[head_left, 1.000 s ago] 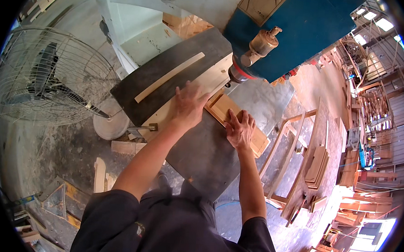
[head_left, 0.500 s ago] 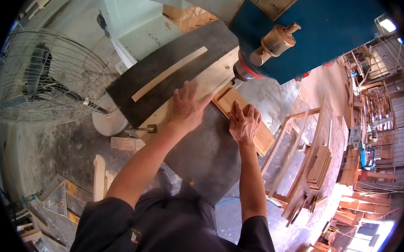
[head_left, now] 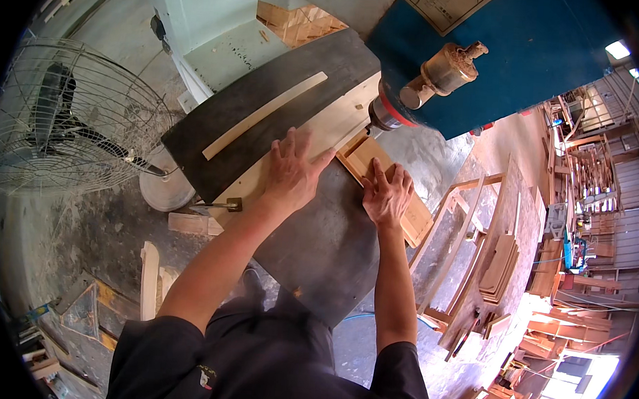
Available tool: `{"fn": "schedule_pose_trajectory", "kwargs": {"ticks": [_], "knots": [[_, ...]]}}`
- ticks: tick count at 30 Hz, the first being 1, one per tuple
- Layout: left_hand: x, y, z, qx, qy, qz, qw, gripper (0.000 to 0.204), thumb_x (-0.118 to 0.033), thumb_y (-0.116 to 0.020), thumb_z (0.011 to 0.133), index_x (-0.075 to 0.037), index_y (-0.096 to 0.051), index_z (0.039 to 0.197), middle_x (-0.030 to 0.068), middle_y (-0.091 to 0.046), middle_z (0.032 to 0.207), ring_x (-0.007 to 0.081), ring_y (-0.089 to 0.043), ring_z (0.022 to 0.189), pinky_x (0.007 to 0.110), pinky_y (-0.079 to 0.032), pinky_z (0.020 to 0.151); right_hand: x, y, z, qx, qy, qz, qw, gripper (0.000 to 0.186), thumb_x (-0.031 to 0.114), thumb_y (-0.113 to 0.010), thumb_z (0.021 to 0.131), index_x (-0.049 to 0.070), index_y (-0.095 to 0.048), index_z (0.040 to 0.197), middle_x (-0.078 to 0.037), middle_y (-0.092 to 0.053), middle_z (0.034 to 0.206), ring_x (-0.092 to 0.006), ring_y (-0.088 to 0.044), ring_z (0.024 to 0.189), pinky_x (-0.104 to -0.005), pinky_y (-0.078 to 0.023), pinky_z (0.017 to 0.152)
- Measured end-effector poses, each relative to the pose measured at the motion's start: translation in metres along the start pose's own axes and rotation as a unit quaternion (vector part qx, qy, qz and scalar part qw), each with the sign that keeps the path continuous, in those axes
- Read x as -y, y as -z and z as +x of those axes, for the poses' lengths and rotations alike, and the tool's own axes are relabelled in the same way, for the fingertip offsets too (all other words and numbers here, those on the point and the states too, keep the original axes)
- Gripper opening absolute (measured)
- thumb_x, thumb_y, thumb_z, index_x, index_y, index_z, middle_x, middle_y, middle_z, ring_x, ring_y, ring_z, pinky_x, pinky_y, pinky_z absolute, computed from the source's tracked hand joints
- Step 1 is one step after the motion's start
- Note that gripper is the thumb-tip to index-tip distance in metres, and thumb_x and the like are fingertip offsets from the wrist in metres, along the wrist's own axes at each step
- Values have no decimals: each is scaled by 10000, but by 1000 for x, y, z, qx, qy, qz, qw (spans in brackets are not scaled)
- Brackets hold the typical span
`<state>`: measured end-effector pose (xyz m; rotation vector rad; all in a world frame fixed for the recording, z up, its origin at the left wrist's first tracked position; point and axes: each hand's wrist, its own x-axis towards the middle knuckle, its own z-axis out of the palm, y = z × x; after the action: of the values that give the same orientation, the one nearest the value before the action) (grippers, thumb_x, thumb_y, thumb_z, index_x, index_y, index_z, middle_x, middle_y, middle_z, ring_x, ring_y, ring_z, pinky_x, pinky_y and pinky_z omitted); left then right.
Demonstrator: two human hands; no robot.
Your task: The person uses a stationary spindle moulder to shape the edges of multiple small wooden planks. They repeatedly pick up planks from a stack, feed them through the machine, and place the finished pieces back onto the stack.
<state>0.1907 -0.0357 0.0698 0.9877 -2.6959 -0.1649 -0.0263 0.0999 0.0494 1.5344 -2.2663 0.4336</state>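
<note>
My left hand [head_left: 292, 169] lies with fingers apart on a pale wooden board [head_left: 330, 128] along the dark metal worktable [head_left: 317, 235]. My right hand [head_left: 386, 197] is closed over a small rectangular wooden piece [head_left: 416, 222] with a raised rim, fingertips pressed on its top. The piece lies against the pale board, right beside a machine spindle [head_left: 388, 109] with a red ring and a dark tip; whether the tip touches the wood I cannot tell. A loose narrow strip [head_left: 262, 115] rests on the table's raised dark section, beyond my left hand.
A blue machine body [head_left: 514, 72] with a dusty metal cylinder [head_left: 442, 72] stands above the spindle. A caged fan [head_left: 71, 121] is at left. A wooden frame [head_left: 450, 250] and stacked boards [head_left: 496, 270] are at right, with timber racks [head_left: 596, 163] behind.
The view has shifted slightly, moving the machine up and right in the picture. My hands and the wooden piece show little or no movement relative to the table.
</note>
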Motion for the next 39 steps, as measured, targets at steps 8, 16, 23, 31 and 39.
{"fn": "schedule_pose_trajectory", "kwargs": {"ticks": [8, 16, 23, 31, 39], "knots": [[-2, 5, 1, 7, -2, 1, 1000, 605, -217, -692, 993, -323, -565, 1575, 225, -376, 1680, 508, -370, 1531, 641, -377, 1167, -4, 4, -3, 3, 13, 46, 999, 602, 236, -812, 810, 262, -694, 1400, -240, -575, 1336, -457, -553, 1247, -566, -429, 1095], [-1, 5, 0, -33, -15, -11, 999, 591, -192, -693, 981, -306, -592, 1552, 236, -395, 1656, 520, -399, 1503, 639, -390, 1156, 1, 12, -14, 6, 29, 61, 998, 581, 282, -819, 838, 273, -684, 1403, -251, -575, 1342, -471, -539, 1261, -579, -423, 1083], [-1, 6, -1, -31, -17, -5, 999, 596, -194, -696, 976, -312, -595, 1551, 231, -392, 1656, 518, -401, 1504, 645, -383, 1164, -11, 6, 2, 25, 5, 42, 999, 541, 335, -802, 881, 304, -675, 1406, -242, -585, 1302, -455, -553, 1220, -573, -438, 1041], [-2, 7, -3, -11, -2, -3, 1000, 599, -199, -695, 977, -323, -588, 1553, 215, -384, 1666, 491, -390, 1520, 624, -390, 1166, -20, 21, -34, 56, -53, 15, 997, 559, 332, -796, 881, 269, -677, 1423, -255, -576, 1327, -458, -538, 1269, -572, -437, 1057], [0, 2, 0, -21, -3, -8, 1000, 584, -227, -718, 974, -343, -597, 1534, 198, -383, 1666, 484, -361, 1543, 643, -372, 1173, -4, 17, -22, 48, -11, 28, 998, 567, 348, -798, 881, 238, -711, 1431, -240, -569, 1395, -449, -538, 1279, -575, -439, 1066]]}}
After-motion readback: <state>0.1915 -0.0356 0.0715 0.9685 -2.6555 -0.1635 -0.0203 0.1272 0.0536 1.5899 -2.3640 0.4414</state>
